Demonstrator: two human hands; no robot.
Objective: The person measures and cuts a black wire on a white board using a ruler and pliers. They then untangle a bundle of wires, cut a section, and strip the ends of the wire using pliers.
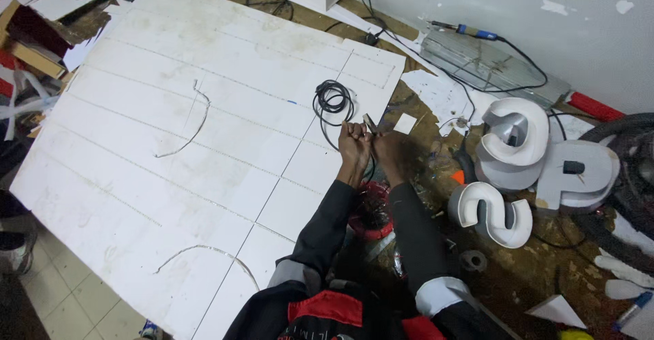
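Note:
Both my hands are stretched out together over the right edge of a large white board (170, 129). My left hand (353, 143) is closed around a black wire that runs up to a loose coil of black wire (332, 99) lying on the board. My right hand (390, 150) grips a small plier-like tool (372, 123), its metal jaws pointing up toward the wire just above my left fist. The two hands touch each other. A red spool (371, 212) shows below them, between my dark sleeves.
Chunky white moulded letter and number shapes (514, 135) lie to the right on a dirty floor. A soldering iron with a blue handle (470, 32) and cables rest near the wall. Thin curved strips (197, 118) lie on the board. Scraps and a tape roll (473, 261) lie lower right.

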